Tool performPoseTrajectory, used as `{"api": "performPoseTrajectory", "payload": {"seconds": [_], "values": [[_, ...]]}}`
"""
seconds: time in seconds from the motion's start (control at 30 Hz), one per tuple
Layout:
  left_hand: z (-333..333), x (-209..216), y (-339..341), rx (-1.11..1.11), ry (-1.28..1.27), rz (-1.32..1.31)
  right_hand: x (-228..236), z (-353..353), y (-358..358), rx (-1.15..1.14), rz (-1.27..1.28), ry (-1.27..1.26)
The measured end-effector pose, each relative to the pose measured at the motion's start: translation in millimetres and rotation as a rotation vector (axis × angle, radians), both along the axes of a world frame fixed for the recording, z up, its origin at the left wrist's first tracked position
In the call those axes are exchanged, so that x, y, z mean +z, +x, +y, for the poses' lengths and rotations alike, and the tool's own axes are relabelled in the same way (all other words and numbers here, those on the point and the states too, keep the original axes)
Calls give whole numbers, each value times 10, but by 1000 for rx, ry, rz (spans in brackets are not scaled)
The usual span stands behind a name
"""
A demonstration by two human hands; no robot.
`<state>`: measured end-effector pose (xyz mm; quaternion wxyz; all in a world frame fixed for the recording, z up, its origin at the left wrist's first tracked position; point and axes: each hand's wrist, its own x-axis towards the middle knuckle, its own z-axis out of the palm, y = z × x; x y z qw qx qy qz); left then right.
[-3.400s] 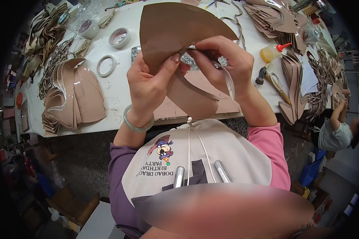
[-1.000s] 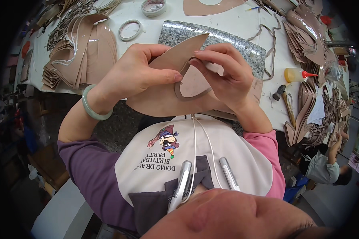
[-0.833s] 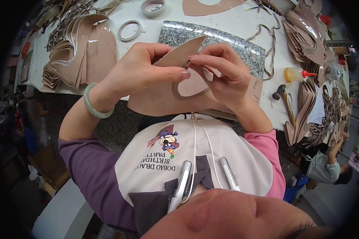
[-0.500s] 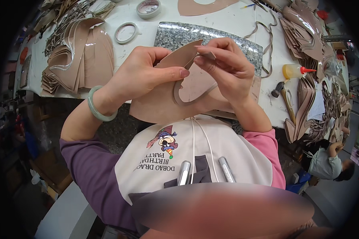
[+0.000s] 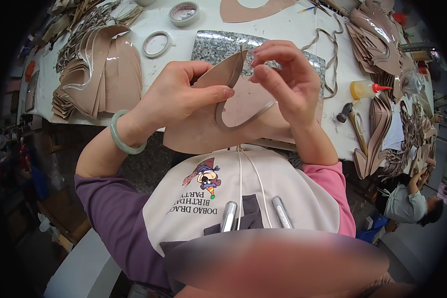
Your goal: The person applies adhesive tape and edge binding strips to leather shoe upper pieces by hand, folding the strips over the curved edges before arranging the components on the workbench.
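Observation:
My left hand point(image 5: 188, 92) pinches a tan leather shoe-upper piece point(image 5: 193, 131) between thumb and fingers, holding it raised over the near edge of the table. A narrow grey-brown strip point(image 5: 222, 120) follows the curved inner edge of the piece, and its end pokes up past the pointed tip. Just right of that tip is my right hand point(image 5: 290, 82), fingers curled and thumb apart, with nothing visible between them. Behind the piece lies a speckled grey stone slab point(image 5: 216, 44), partly covered by my hands.
Stacked tan leather pieces point(image 5: 116, 74) lie at left, with more stacks point(image 5: 377, 39) at right. Two tape rolls, one of them thin point(image 5: 156, 44), sit beyond my left hand. At right are a yellow glue bottle point(image 5: 362, 90) with red nozzle and a hammer point(image 5: 357, 129).
My right hand has let go of the strip at the piece's tip and moved slightly right, its fingers parting. The left hand keeps its hold, almost still.

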<state>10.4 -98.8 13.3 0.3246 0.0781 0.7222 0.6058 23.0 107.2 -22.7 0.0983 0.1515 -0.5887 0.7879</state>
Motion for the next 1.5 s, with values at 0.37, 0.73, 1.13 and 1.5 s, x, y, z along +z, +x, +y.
{"api": "performPoseTrajectory", "payload": {"seconds": [0.37, 0.73, 1.13, 1.5], "values": [[110, -142, 11, 31, 152, -24, -97, 21, -79, -91, 190, 273], [161, -66, 27, 95, 331, -204, -160, 130, -24, -28, 235, 155], [144, -135, 19, -56, 207, 45, -111, 147, -42, 64, 176, 167], [143, -130, 23, -120, 159, 198, -15, 129, 30, 126, -185, -18]]}}
